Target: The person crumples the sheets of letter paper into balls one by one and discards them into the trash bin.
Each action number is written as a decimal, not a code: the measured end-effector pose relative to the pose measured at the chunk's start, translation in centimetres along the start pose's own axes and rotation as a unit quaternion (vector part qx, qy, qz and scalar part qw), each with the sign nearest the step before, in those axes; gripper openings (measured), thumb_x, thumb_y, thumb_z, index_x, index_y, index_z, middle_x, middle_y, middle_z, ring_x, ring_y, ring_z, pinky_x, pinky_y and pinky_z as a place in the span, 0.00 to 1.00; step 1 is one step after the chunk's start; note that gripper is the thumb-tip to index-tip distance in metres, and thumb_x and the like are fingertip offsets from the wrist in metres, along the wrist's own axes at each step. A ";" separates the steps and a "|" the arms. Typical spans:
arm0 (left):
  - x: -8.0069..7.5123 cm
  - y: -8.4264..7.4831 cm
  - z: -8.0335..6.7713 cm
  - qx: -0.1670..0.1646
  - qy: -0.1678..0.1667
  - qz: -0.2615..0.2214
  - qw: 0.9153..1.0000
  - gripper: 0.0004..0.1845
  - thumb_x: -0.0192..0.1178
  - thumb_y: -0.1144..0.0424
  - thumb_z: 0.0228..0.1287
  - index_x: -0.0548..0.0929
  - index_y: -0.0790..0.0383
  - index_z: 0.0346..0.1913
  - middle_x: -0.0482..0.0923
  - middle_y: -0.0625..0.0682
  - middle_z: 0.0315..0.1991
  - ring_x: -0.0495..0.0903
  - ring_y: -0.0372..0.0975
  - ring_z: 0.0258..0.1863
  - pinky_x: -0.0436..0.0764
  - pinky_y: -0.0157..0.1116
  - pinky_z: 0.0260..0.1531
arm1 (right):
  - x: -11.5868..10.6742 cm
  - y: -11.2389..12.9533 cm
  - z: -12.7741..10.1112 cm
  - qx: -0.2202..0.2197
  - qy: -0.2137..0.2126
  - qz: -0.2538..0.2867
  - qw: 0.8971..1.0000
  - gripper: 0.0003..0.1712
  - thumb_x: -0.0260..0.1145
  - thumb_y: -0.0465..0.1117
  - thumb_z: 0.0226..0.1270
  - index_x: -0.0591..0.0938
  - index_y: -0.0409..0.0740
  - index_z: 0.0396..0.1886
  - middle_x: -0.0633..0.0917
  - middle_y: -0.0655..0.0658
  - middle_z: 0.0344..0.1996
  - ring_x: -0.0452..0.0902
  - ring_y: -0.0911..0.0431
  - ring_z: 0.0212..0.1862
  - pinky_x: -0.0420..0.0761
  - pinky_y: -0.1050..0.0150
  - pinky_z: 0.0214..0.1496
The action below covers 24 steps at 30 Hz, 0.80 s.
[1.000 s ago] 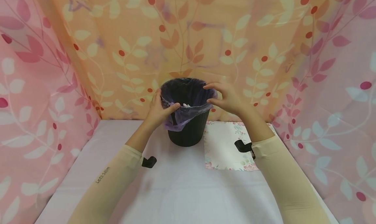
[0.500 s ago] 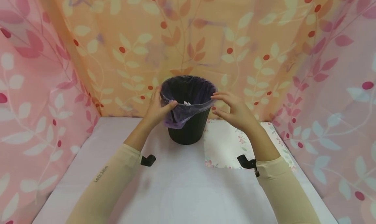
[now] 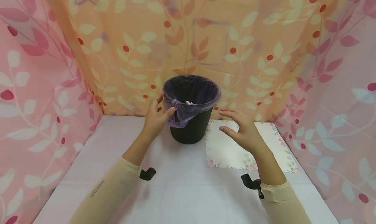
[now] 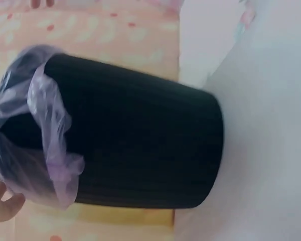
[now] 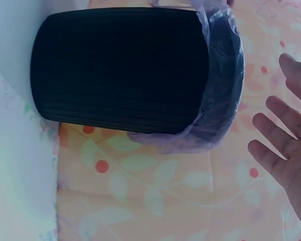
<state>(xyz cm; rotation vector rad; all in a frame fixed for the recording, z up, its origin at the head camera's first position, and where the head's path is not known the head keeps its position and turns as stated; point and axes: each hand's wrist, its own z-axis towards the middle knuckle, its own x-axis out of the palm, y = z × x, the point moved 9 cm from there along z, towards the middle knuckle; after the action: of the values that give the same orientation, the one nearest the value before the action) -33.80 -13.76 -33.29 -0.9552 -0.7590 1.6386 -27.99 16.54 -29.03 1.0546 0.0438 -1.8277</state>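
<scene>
Left hand (image 3: 155, 118) pinches, apparently, the purple liner (image 3: 179, 114); right hand (image 3: 242, 131) hovers spread, holding nothing. Brace the bin (image 3: 191, 129).

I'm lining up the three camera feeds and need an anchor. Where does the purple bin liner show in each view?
Head: the purple bin liner is folded over the rim of the black bin, at picture centre.
Left wrist: the liner is at the left edge, the bin lying sideways in the picture.
Right wrist: the liner is right of centre, beside the open right hand.
Shared landmark: the ribbed black bin wall.
</scene>
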 end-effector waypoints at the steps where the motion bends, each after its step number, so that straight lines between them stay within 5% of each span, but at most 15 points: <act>1: 0.1 -0.1 -0.4 0.008 -0.007 -0.003 1.000 0.41 0.68 0.56 0.69 0.60 0.61 0.78 0.61 0.54 0.78 0.59 0.47 0.77 0.63 0.56 0.73 | 0.0 -0.1 -0.5 0.002 -0.002 0.000 1.000 0.33 0.79 0.35 0.59 0.81 0.50 0.65 0.80 0.48 0.65 0.74 0.50 0.68 0.68 0.67 0.72; 7: 0.5 -2.3 -3.3 0.054 -0.034 -0.017 0.998 0.34 0.67 0.68 0.68 0.66 0.70 0.73 0.69 0.62 0.73 0.65 0.52 0.74 0.66 0.61 0.69 | 0.3 -0.5 -2.9 0.017 -0.013 0.003 1.000 0.33 0.79 0.34 0.59 0.81 0.49 0.65 0.81 0.47 0.65 0.75 0.49 0.68 0.66 0.75 0.71; 14: 1.9 -5.3 -5.8 0.046 -0.002 -0.050 0.998 0.32 0.65 0.70 0.69 0.66 0.73 0.72 0.72 0.65 0.69 0.69 0.52 0.71 0.67 0.61 0.68 | 0.4 -1.7 -5.0 0.036 -0.023 0.012 0.999 0.33 0.78 0.32 0.58 0.81 0.47 0.65 0.81 0.46 0.64 0.74 0.51 0.68 0.65 0.76 0.71; 24: 5.4 -2.8 -7.6 0.079 0.029 -0.057 0.995 0.29 0.68 0.70 0.67 0.72 0.68 0.69 0.76 0.62 0.66 0.73 0.51 0.67 0.71 0.61 0.63 | 0.8 -3.1 -6.8 0.061 -0.026 0.025 0.997 0.33 0.78 0.33 0.59 0.80 0.49 0.66 0.80 0.49 0.65 0.73 0.55 0.69 0.66 0.76 0.71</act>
<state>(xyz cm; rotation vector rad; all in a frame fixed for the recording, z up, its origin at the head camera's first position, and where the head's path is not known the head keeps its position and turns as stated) -26.63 -7.68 -35.73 -0.8283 -0.6229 1.5415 -26.08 20.64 -35.07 1.0822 -0.1265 -1.8313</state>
